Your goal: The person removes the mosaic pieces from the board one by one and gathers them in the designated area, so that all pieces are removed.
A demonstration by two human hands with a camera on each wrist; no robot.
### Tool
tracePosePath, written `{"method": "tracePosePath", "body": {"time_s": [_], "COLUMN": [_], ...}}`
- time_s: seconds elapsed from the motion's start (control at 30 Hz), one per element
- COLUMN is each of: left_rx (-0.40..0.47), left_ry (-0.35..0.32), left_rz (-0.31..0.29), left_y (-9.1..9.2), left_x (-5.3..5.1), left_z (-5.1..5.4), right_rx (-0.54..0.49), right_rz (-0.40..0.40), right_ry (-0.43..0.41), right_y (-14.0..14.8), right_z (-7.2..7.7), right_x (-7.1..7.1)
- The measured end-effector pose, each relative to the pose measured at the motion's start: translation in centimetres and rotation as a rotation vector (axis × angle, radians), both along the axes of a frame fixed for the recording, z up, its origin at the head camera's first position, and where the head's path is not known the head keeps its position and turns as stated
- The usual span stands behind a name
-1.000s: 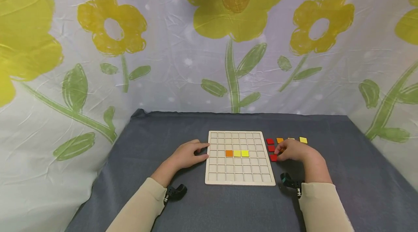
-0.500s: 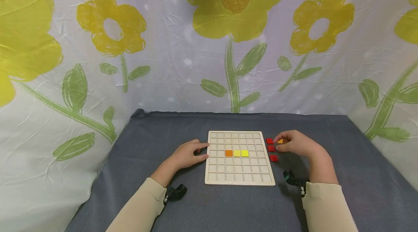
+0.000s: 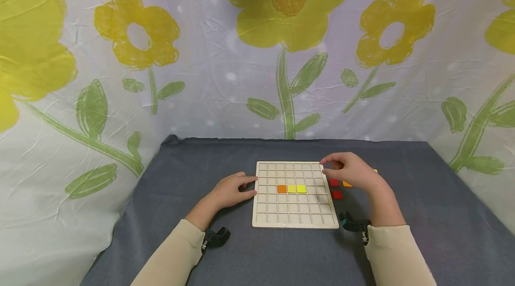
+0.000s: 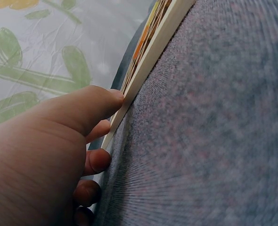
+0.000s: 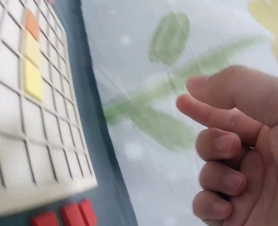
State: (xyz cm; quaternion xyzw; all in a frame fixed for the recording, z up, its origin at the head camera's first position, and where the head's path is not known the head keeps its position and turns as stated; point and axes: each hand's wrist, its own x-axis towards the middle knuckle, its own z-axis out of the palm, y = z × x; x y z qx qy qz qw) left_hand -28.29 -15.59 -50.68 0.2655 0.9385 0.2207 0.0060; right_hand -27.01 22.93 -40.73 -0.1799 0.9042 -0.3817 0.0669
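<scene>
A pale wooden grid board (image 3: 295,220) lies flat, with an orange tile (image 3: 282,189), a pale yellow tile (image 3: 291,189) and a brighter yellow tile (image 3: 301,189) side by side in one row. My left hand (image 3: 230,191) touches the board's left edge with thumb and index finger; the left wrist view shows the thumb against its side. My right hand (image 3: 351,170) hovers by the far right corner, thumb and index apart, other fingers loosely curled. Nothing shows between its fingers in the right wrist view. Just below it lie red tiles (image 3: 337,195), partly hidden.
Right of the red tiles lies a loose orange tile (image 3: 347,184), and a yellow tile (image 3: 375,170) peeks out behind my right hand. A dark grey cloth (image 3: 281,259) covers the table. Flower-printed sheeting (image 3: 201,76) stands at the back and sides.
My right hand has gone from beside the nearest red tile to the far end of the loose tiles, then left to the board's far right corner. My left hand has stayed put.
</scene>
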Motion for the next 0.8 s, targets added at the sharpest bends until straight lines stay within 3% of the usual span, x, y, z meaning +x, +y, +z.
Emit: {"method": "tracePosePath", "body": {"time_s": [0.3,0.57,0.8], "left_rx": [0.006,0.002,0.005], "left_ry": [0.007,0.006,0.007], "left_rz": [-0.01,-0.007,-0.008], "left_y": [-0.1,0.0,0.0], "left_x": [0.0,0.0,0.0], "left_z": [0.0,0.0,0.0], "right_rx": [0.063,0.19,0.302], "right_rz": [0.086,0.111,0.075], "right_ry": [0.156,0.108,0.145], "right_y": [-4.4,-8.5,-10.9], "right_z": [-1.0,-3.0,-5.3], "right_x": [0.3,0.5,0.5]}}
